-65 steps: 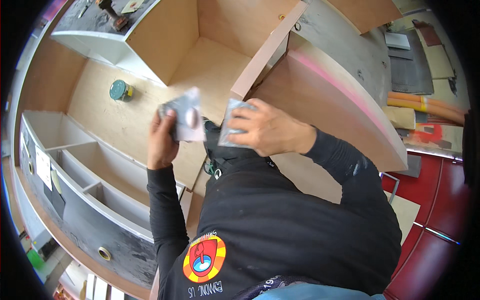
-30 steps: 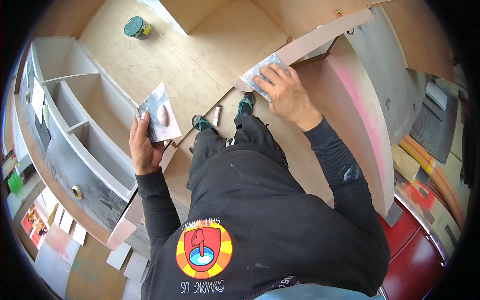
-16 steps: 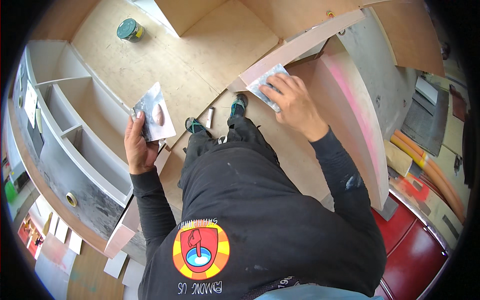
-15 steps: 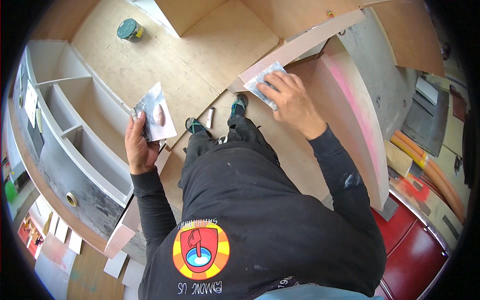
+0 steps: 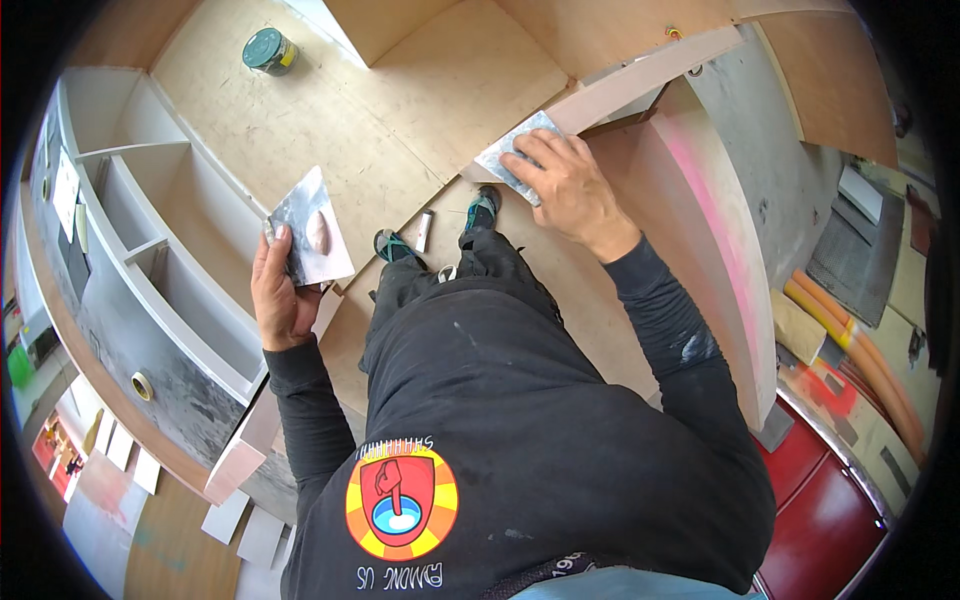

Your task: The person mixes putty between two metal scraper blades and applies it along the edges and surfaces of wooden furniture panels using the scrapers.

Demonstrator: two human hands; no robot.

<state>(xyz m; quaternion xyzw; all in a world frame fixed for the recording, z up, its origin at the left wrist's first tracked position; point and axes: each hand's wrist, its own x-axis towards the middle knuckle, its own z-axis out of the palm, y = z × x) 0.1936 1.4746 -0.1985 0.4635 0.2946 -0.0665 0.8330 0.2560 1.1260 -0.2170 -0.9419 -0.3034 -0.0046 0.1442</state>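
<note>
My left hand (image 5: pixel 280 295) holds a flat metal putty plate (image 5: pixel 310 228) with a dab of pinkish filler on it, raised in front of my chest. My right hand (image 5: pixel 565 185) presses a second metal scraper blade (image 5: pixel 505 152) against the edge of a curved pale plywood panel (image 5: pixel 640 85). I stand inside a large wooden cabinet shell, with my feet in sandals (image 5: pixel 390 245) on its plywood floor (image 5: pixel 350 130). A small tube (image 5: pixel 424 230) lies between my feet.
A green tin (image 5: pixel 268 50) stands on the plywood at the far left. Grey shelf compartments (image 5: pixel 150 260) run along the left with a tape roll (image 5: pixel 141 385) on their edge. Orange hoses (image 5: pixel 860 360) and a red surface (image 5: pixel 830 510) lie to the right.
My right hand has carried its scraper from in front of my chest to the panel's edge and slid along it. My left hand keeps the plate, tilted slightly.
</note>
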